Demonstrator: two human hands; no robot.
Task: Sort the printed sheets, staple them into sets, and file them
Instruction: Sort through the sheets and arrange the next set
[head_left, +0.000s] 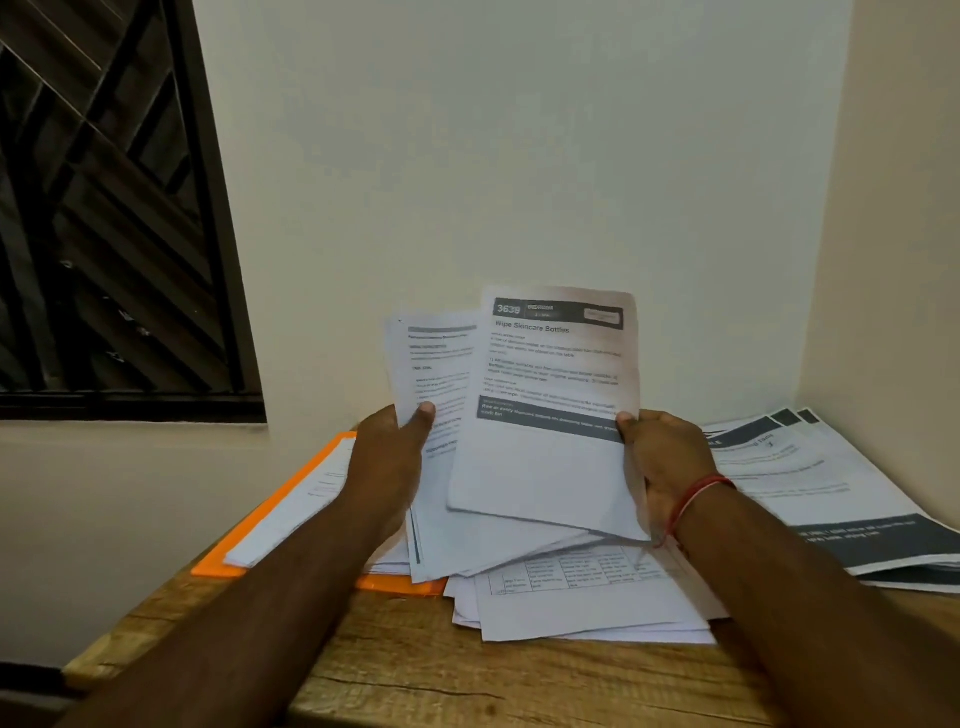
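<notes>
Wooden table (415, 665), sheets (291, 512) in orange folder (218, 565)

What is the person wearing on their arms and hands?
No sleeves or gloves are in view. The left hand wears nothing visible; the right hand has a thin red thread band around its wrist.

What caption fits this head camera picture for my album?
Left hand and right hand hold printed sheets above a paper pile and an orange folder.
</notes>
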